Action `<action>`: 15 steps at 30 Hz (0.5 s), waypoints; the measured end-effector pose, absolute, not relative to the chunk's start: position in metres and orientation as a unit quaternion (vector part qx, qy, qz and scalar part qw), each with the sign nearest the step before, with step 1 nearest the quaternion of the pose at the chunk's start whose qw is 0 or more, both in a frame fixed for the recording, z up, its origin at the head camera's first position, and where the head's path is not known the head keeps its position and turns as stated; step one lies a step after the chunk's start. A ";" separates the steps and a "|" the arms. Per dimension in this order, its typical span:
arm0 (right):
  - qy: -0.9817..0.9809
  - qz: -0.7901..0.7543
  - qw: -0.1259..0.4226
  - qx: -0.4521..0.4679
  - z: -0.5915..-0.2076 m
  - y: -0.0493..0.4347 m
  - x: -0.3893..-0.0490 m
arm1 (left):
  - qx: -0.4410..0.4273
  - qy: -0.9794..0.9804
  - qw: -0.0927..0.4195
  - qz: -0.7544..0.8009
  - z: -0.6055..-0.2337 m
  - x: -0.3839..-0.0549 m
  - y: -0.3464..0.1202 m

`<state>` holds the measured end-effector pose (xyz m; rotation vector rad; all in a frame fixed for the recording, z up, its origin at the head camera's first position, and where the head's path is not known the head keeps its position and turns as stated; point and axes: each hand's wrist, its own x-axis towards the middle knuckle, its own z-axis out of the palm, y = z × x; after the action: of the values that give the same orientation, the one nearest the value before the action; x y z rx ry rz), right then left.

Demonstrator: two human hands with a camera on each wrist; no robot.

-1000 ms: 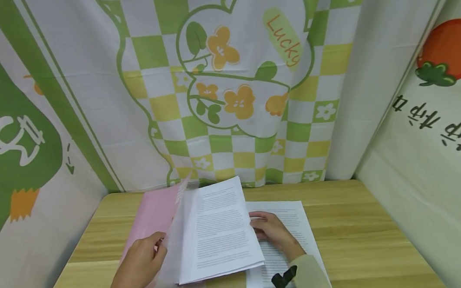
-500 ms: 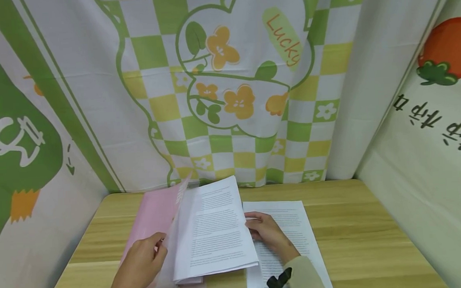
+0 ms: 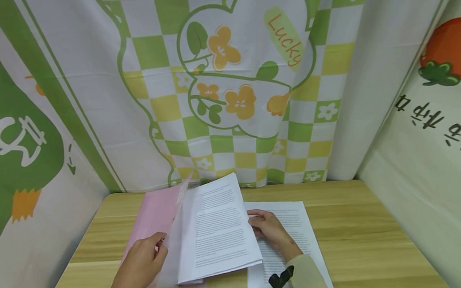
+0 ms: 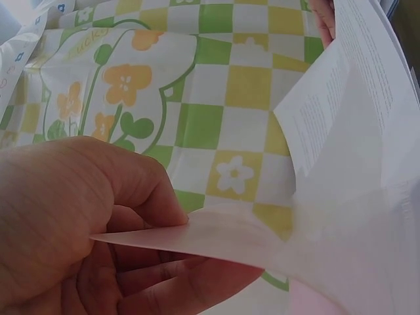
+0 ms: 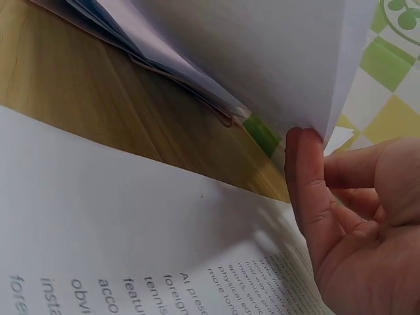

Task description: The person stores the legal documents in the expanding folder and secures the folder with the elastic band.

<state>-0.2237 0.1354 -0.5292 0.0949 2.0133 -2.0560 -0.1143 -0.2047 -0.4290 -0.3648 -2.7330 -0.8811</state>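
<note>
Pink plastic, glossy and lying open on the left of the wooden bench (image 3: 356, 237), makes up the folder (image 3: 155, 209), and its translucent leaf (image 3: 170, 271) stands raised between the bent fingers of the left hand (image 3: 138, 257), pinched at the edge with one finger above and others beneath. Over to the right I can see the right hand (image 3: 272, 233) holding the long outer edge of the printed sheets (image 3: 219, 231), fingers narrow on the paper; the sheets tilt up from the folder and lean across toward that hand, just to the left of its fingertips. Half a second ago the sheets and the right hand sat slightly further left; they have edged right, while the left hand has kept its place. Counting up: two hands, one folder, one raised leaf pinched, one loose page (image 3: 295, 221) showing flat on the bench beneath the right forearm, and more than one printed sheet in the tilted bundle, though their edges lie too close for me to number.
</note>
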 end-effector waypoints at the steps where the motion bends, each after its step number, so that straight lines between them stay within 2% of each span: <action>1: 0.692 -0.709 0.131 0.032 -0.529 0.135 -0.224 | -0.126 -0.937 0.125 -0.301 -0.429 -0.114 -0.205; 15: 0.698 -0.703 0.135 0.026 -0.529 0.137 -0.228 | -0.128 -0.937 0.127 -0.298 -0.428 -0.114 -0.205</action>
<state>-0.2278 0.1370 -0.5288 0.0741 2.0222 -2.0350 -0.1139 -0.2047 -0.4281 -0.3724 -2.7273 -0.8683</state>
